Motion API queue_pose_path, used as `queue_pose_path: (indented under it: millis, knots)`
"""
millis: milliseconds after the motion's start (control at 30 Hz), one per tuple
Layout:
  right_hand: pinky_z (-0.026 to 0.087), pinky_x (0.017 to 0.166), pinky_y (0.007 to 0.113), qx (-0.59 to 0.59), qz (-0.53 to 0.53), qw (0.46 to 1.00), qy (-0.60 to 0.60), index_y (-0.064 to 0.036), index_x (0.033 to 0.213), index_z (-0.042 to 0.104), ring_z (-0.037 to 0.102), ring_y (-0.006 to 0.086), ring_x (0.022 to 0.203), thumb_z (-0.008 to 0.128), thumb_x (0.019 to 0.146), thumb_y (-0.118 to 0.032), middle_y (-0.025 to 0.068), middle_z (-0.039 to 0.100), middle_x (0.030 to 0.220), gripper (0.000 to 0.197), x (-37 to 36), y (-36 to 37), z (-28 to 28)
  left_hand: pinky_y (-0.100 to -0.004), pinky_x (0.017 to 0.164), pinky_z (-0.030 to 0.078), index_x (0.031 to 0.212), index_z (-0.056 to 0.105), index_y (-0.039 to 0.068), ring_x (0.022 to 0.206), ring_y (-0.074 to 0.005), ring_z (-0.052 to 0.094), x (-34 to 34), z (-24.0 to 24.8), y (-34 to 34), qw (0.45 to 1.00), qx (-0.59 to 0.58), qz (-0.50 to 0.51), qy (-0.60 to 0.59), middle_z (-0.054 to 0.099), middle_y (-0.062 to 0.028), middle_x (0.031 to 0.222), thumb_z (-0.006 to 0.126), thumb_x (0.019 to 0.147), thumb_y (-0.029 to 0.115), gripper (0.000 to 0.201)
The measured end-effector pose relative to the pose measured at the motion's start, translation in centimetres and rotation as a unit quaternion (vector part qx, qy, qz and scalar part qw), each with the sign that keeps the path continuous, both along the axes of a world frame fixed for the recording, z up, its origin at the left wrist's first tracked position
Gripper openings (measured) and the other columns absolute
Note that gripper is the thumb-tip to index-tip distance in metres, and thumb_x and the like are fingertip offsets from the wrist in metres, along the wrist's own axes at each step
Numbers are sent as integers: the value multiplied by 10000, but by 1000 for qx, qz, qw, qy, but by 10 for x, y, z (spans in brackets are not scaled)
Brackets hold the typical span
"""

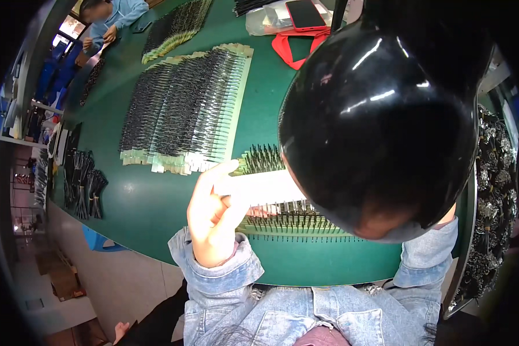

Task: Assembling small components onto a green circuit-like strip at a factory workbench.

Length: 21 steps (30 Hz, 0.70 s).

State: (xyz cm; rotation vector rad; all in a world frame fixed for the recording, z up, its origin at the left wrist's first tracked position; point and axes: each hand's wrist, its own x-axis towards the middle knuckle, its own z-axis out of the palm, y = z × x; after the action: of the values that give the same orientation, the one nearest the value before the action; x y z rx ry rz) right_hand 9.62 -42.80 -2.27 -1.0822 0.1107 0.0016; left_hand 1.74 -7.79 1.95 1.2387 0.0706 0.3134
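My left hand (212, 210) is closed on the left end of a pale strip (265, 187), thumb and fingers pinching it. Bright light washes out the strip's surface; short wires show along its lower edge. Beneath it on the table lie green strips carrying rows of black-tipped pins (294, 224), with more upright black pins (262, 157) just beyond. A glossy black lamp shade (380, 115) covers the strip's right end and my right hand. Of that arm, only the denim sleeve (427, 254) and a sliver of wrist (447, 215) show, so its fingers are hidden.
Rows of pinned strips (181, 109) cover the green table (259, 127) at left, with another stack (176, 29) farther back. Bundled black strands (83, 179) lie at the left edge. A red phone (305, 14) lies far back. Another person (112, 20) sits far left. A rack of dark pieces (490, 207) stands right.
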Motion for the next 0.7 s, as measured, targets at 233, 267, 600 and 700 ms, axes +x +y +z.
queue_pose_path:
  millis: [233, 267, 600, 700]
  knots:
    - [456, 877, 292, -9, -8, 1000, -16, 33, 1263, 411, 567, 169, 1005, 464, 922, -139, 153, 549, 1163, 385, 0, -5, -3, -267, 779, 479, 1207, 393, -95, 850, -172, 599, 2, 7, -6, 998, -61, -14, -28, 556, -118, 947, 526, 770, -87, 457]
    - [456, 877, 292, -12, -11, 1000, -16, 33, 1263, 411, 567, 169, 1005, 464, 922, -139, 153, 549, 1163, 385, 0, -6, -3, -280, 776, 490, 1212, 382, -99, 859, -194, 608, 2, 3, -3, 999, -33, -3, -25, 558, -145, 973, 519, 772, -91, 461]
    - [466, 876, 302, 8, -8, 1000, -27, 34, 1231, 429, 574, 177, 990, 486, 904, -106, 153, 564, 1133, 361, -6, -6, -4, -378, 660, 557, 1273, 294, -61, 829, -285, 624, 0, 6, 0, 997, -35, 39, -59, 567, -222, 1019, 502, 777, -95, 539]
    - [464, 881, 299, 14, 26, 999, -40, 19, 1218, 450, 572, 177, 997, 499, 897, -102, 151, 572, 1119, 347, -7, -7, -2, -354, 716, 538, 1262, 334, -54, 870, -249, 606, 1, 5, 4, 998, -17, 62, -23, 550, -207, 1052, 491, 771, -105, 518]
